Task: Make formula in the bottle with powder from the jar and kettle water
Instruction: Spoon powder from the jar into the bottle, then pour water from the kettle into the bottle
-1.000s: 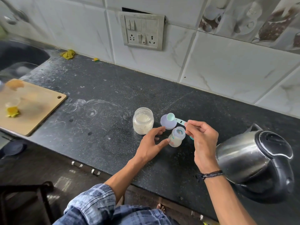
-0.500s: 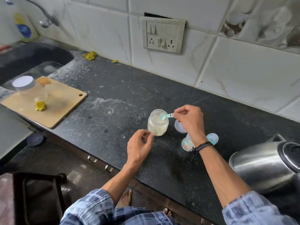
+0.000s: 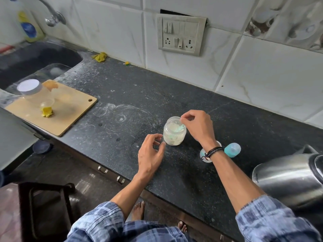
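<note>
A clear glass jar point(image 3: 174, 131) with white powder stands open on the black counter point(image 3: 132, 105). My right hand point(image 3: 198, 125) pinches the handle of a teal scoop point(image 3: 180, 128), whose bowl is down inside the jar. My left hand point(image 3: 150, 152) hovers open just left of the jar, one fingertip close to its base. The small baby bottle point(image 3: 203, 154) stands behind my right wrist, mostly hidden. Its blue cap point(image 3: 232, 150) lies on the counter beside it. The steel kettle point(image 3: 290, 177) sits at the right edge.
A wooden cutting board point(image 3: 70, 109) at the left carries a plastic container point(image 3: 30, 88) and a yellow scrap. The sink point(image 3: 35, 58) and tap lie at far left. A switch panel point(image 3: 180, 34) is on the tiled wall. A dark chair point(image 3: 45, 206) stands below the counter edge.
My right hand has carried the scoop from over the bottle to the jar and lowered it into the powder. My left hand let go of the bottle and moved beside the jar.
</note>
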